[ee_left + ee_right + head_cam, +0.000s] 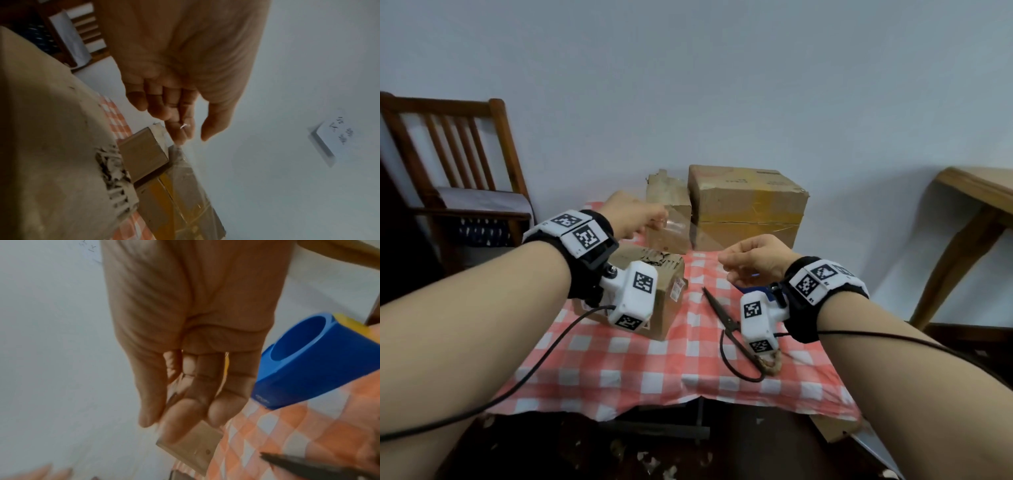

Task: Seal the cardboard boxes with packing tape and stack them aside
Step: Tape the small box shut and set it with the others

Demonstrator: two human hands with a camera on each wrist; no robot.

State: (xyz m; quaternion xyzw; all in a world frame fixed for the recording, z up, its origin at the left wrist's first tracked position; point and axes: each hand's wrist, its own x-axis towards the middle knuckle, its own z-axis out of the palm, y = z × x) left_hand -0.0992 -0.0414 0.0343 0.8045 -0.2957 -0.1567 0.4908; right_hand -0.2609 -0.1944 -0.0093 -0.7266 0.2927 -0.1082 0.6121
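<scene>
- Stretching between the two hands is one strip of clear packing tape (693, 228); the left hand (631, 214) pinches one end between thumb and fingers, and the right hand (755, 258) has its grip closed on the other end.
- Three cardboard boxes sit on the desk (619, 370), which has a red-and-white checked cloth over it:
  - a small box (654, 291) directly beneath the left wrist, its top torn, with one white sticker (677, 289) on the side whose print is too small to read;
  - a narrow box (667, 214) just beyond the left grip, behind the tape;
  - a large box (748, 205) beyond and between both grips, touching the narrow one, with yellowish tape across its front and faint printing on top that cannot be read.
- One blue tape dispenser (308, 363) lies on the cloth just beside the right grip, carrying small pale lettering that is blurred.
- One pair of black scissors (726, 320) lies on the cloth below the right grip.
- One wooden chair (458, 171) stands far to the left of the left grip.
</scene>
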